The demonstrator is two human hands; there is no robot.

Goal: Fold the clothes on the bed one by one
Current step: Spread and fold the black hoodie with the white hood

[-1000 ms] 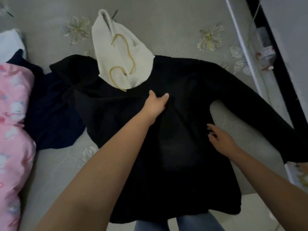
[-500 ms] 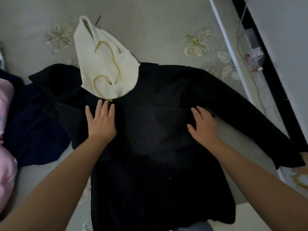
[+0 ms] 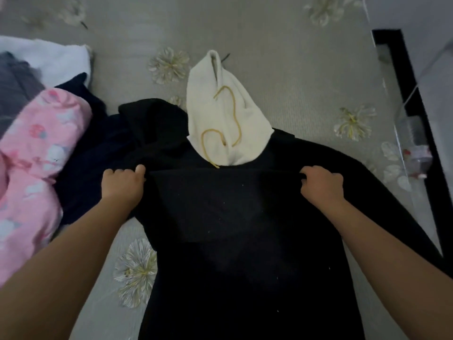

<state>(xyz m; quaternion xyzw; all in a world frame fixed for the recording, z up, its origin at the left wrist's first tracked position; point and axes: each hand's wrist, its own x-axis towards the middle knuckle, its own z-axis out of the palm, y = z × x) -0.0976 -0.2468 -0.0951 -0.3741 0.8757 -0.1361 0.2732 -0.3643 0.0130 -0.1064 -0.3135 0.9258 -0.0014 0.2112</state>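
Garment in hand: we are working on the black hoodie (image 3: 245,241), spread front-up on the grey flowered bedspread (image 3: 282,69), its cream hood (image 3: 220,119) pointing away from us with the yellow drawcord (image 3: 234,111) looped across it.
Left hand: half a second ago our left hand (image 3: 122,185) lay flat and open below the hood; now its fingers are curled shut, pinching a bunch of black cloth at the left end of a raised ridge.
Right hand: our right hand (image 3: 321,185) has changed the same way, from a flat palm to a closed pinch on the cloth at the ridge's right end.
Ridge: a taut fold line now runs between our two hands just below the hood, where the chest lay smooth before.
Sleeves: the right sleeve (image 3: 355,192) lies stretched outward; the left sleeve (image 3: 157,128) is bunched beside the hood.
Meaning: we judge that smoothing is over and the first real fold of this hoodie is starting.
Waiting pile: the pink printed garment (image 3: 36,168) and a navy garment (image 3: 98,148) sit to our left, apparently not yet folded.
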